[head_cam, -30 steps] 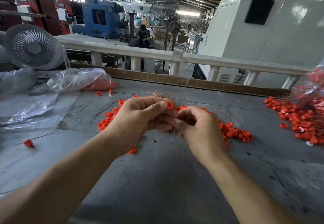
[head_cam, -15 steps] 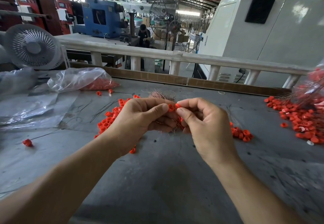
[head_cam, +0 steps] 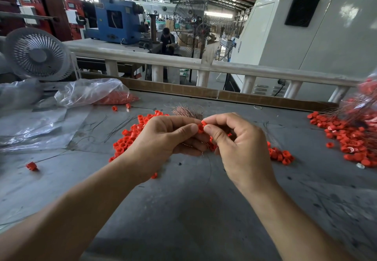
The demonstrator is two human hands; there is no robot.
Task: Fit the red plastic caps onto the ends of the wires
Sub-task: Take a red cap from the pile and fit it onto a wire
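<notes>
Caps (head_cam: 130,138) on table (head_cam: 183,209) behind hands; bag (head_cam: 89,92) far left, fan (head_cam: 37,54) behind.

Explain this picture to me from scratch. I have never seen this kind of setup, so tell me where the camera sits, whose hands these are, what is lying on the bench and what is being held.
There is no machine at work here, only a person. The single picture comes from a camera worn on their head, looking forward and down, so both arms reach in from the bottom edge.

The left hand grips a bundle of thin coppery wires, whose ends fan out behind the knuckles. The right hand meets it, and the fingertips of both pinch a small red cap between them.

On the grey bench lie loose caps under the hands, another heap at the right, one stray cap at the left, and a clear bag with more caps inside. A white fan stands at the back left.
</notes>
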